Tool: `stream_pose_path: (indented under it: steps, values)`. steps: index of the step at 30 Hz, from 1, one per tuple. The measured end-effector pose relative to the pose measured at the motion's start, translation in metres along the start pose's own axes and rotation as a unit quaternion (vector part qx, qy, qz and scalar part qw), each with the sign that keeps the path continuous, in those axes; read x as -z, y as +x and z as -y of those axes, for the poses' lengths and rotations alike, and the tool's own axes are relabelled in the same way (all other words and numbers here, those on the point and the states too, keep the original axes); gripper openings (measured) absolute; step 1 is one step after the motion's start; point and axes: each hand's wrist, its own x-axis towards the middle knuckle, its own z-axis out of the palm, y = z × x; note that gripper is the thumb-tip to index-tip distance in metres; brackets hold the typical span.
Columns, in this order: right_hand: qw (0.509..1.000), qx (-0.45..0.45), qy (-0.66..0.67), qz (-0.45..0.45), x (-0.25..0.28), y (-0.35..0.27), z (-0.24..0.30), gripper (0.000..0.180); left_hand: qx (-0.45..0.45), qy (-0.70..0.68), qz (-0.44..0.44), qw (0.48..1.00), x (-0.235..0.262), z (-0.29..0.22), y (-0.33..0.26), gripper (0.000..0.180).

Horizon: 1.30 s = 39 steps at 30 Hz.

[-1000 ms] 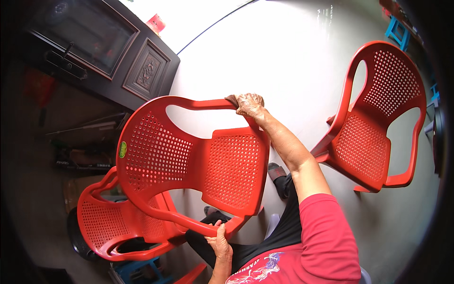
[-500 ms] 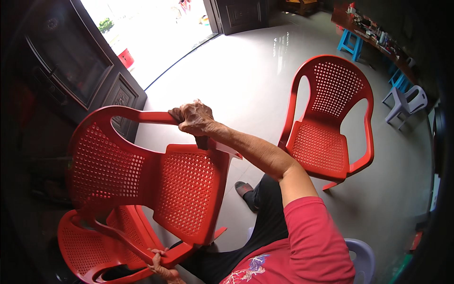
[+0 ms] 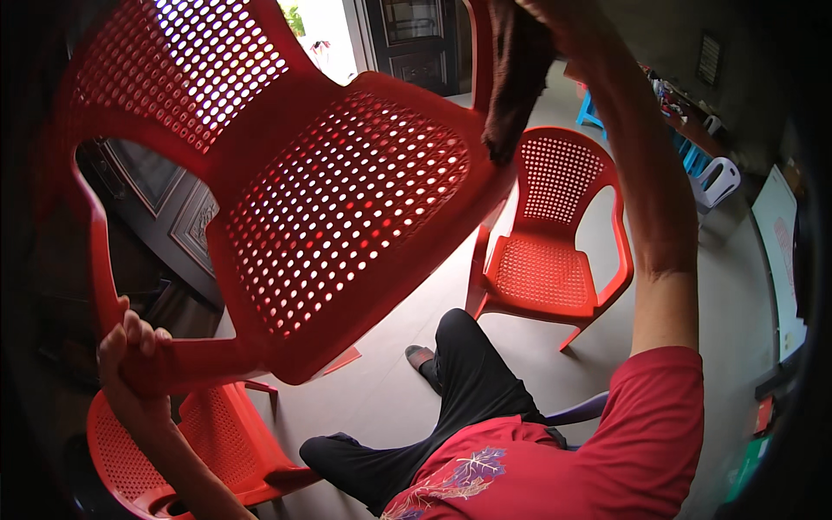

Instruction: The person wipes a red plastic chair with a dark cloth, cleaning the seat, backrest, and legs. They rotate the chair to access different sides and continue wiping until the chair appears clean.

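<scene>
A red plastic armchair with a perforated seat and back is raised and tilted in front of me. My left hand is closed around the front bend of its near-left armrest. At the top edge, my right hand is partly cut off by the frame. From it hangs a dark brown cloth, which lies against the chair's other armrest and covers part of it. How the right fingers sit on that armrest is hidden.
A second red armchair stands on the tiled floor to the right. Another red armchair is at lower left, below the raised one. A grey-purple small chair and a cluttered table are at far right. Dark doors flank the bright doorway.
The raised armchair has come up and closer, with its seat turned more toward me. My right hand has risen to the top edge with the cloth; my left hand has moved up and left.
</scene>
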Motion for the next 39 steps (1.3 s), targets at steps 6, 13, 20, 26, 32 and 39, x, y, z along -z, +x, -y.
stream_pose_path:
  steps: [6, 13, 20, 26, 32, 39]
  values:
    - [0.996, -0.023, -0.018, -0.089, 0.071, -0.039, -0.003, 0.02, 0.045, -0.047, 0.105, 0.992, -0.058, 0.01, 0.05, 0.039]
    - [0.974, -0.09, -0.173, -0.113, 0.15, -0.046, -0.039, 0.032, 0.084, -0.038, 0.19, 0.977, -0.122, 0.06, 0.103, 0.036]
    - [0.95, -0.19, -0.188, -0.16, 0.189, -0.076, -0.053, 0.042, 0.098, 0.026, 0.255, 0.962, -0.182, 0.073, 0.137, 0.032]
    - [0.939, -0.214, -0.147, -0.224, 0.24, -0.128, -0.082, 0.036, 0.122, 0.025, 0.307, 0.943, -0.238, 0.094, 0.113, 0.04]
    - [0.936, -0.228, -0.157, -0.215, 0.244, -0.131, -0.082, 0.037, 0.145, 0.05, 0.302, 0.941, -0.265, 0.099, 0.125, 0.051]
    - [0.933, -0.214, -0.146, -0.25, 0.247, -0.142, -0.119, 0.054, 0.116, 0.085, 0.309, 0.94, -0.279, 0.114, 0.124, 0.051]
